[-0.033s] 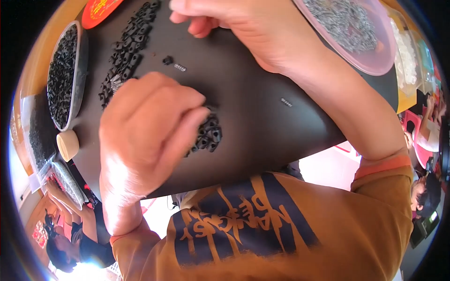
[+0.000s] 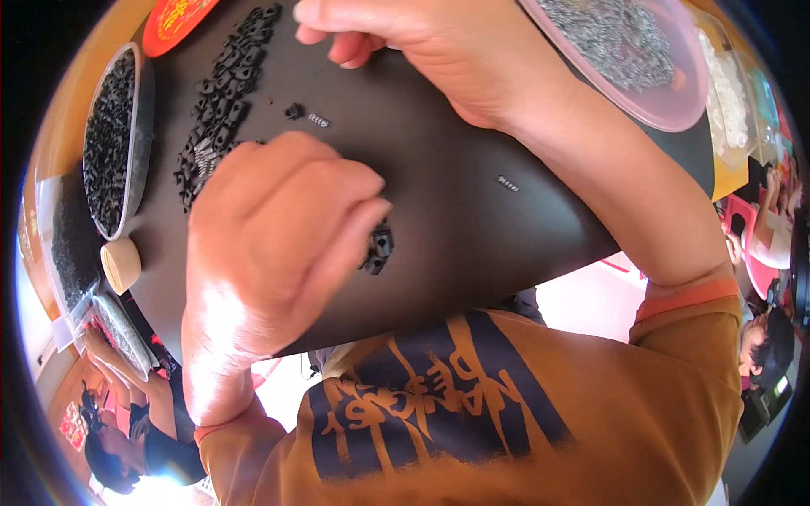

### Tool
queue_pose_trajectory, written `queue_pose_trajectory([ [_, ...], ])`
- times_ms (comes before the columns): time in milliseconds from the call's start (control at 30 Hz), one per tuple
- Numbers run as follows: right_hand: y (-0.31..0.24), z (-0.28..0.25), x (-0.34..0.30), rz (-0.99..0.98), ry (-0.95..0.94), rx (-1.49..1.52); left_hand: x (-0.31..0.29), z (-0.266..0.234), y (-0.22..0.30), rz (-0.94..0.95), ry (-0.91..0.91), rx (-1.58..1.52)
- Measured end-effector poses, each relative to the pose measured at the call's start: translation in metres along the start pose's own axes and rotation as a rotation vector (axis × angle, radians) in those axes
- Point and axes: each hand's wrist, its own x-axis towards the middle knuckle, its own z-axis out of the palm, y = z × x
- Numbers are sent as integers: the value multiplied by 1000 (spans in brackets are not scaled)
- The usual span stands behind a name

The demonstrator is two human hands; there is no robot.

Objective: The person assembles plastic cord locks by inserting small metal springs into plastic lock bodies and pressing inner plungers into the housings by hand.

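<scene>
My left hand (image 2: 274,228) hovers over the dark table, its fingers curled inward and the fingertips hidden. Whatever they hold is out of sight. Just beyond its knuckles, small metal springs (image 2: 205,158) show beside a long pile of small black plastic parts (image 2: 226,84). More black parts (image 2: 380,251) peep out right of that hand. At the top edge my right hand (image 2: 422,34) is closed with bent fingers, and I cannot see anything in its grip. Between the hands lie a single black part (image 2: 294,110) and a loose spring (image 2: 318,120). Another spring (image 2: 508,183) rests farther right.
An oval tub of black parts (image 2: 137,135) stands left, near a tan ring-shaped roll (image 2: 121,264). A pink bowl of springs (image 2: 700,84) sits at the upper right beside a tray of whitish pieces (image 2: 727,93). A red round lid (image 2: 173,25) lies upper left. Other people sit both sides.
My left hand has shifted slightly right and covers more of the nearer black parts. My right hand keeps nearly the same curled pose. The view has moved a little.
</scene>
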Motion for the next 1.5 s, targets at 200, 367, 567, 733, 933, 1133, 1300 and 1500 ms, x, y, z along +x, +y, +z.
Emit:
queue_pose_trajectory([
  [200,-2,-5,0,-55,35,-71,25,36,19,288,-100,97],
  [367,-3,-3,0,-2,26,-69,37,74,34,295,-12,213],
  [567,-5,1,-2,59,-10,-119,35,81,27,360,67,197],
  [733,0,5,-2,75,-77,-105,31,80,20,367,94,216],
  [933,1,8,-2,134,-83,52,17,59,17,287,-53,242],
  [1133,3,5,1,156,13,261,11,42,9,308,9,162],
  [1300,0,4,2,180,28,258,13,20,-12,46,136,183],
  [1500,0,3,-1,136,-35,224,17,31,-21,-2,139,272],
])
